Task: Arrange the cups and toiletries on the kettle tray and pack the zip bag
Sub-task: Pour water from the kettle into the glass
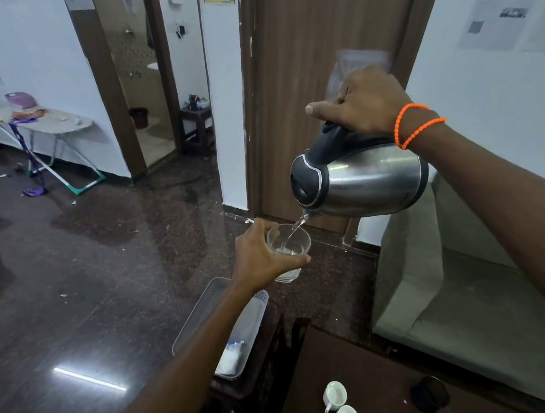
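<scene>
The right hand [366,102] grips the black handle of the kettle [359,178], with an orange band [417,124] at the wrist. The kettle is steel-bodied with a black lid and is tilted spout-down. A thin stream of water [295,229] runs from the spout into the glass [289,250].

The left hand [263,257] is wrapped around the glass and holds it in the air just below the spout. The glass is clear, nearly upright, with a little water at the bottom.

Below the left forearm, the white tray [204,309] rests on a dark stand, holding a small white packet [230,357]. Its far end juts past the stand over the floor.

On the brown table [365,364] at lower right, two white cups [341,407] stand side by side near the front edge. The black kettle base [430,393] sits well apart to their right.

The dark floor to the left is open. A wooden door [315,50] stands behind the kettle. An ironing board [36,118] stands by the far left wall.
</scene>
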